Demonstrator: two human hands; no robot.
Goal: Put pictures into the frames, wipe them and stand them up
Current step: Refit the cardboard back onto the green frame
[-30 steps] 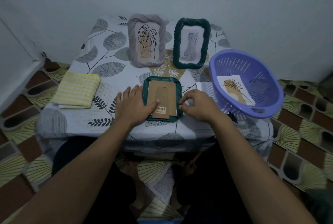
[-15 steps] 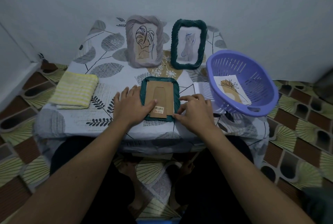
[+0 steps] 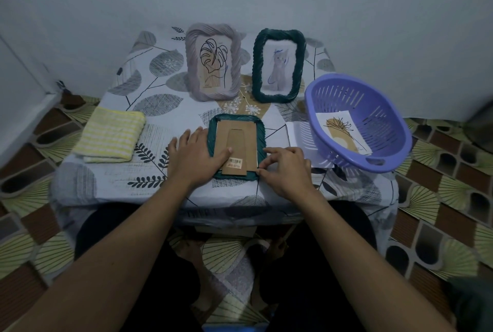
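A folded yellow cloth (image 3: pixel 110 138) lies on the bench (image 3: pixel 112 179), well left of the fingers. The left hand (image 3: pixel 194 158) lies flat, fingers (image 3: pixel 186 139) straight and apart, pressing the cardboard back of a face-down frame (image 3: pixel 236 120). The right hand (image 3: pixel 286 168) pinches that frame's near right corner. Beyond the fingers, a grey frame (image 3: pixel 213 91) and a green frame (image 3: pixel 278 96) stand with pictures in. Right of the fingers, a purple basket (image 3: pixel 384 115) holds one more picture (image 3: pixel 344 131). This frame likely awaits wiping and standing.
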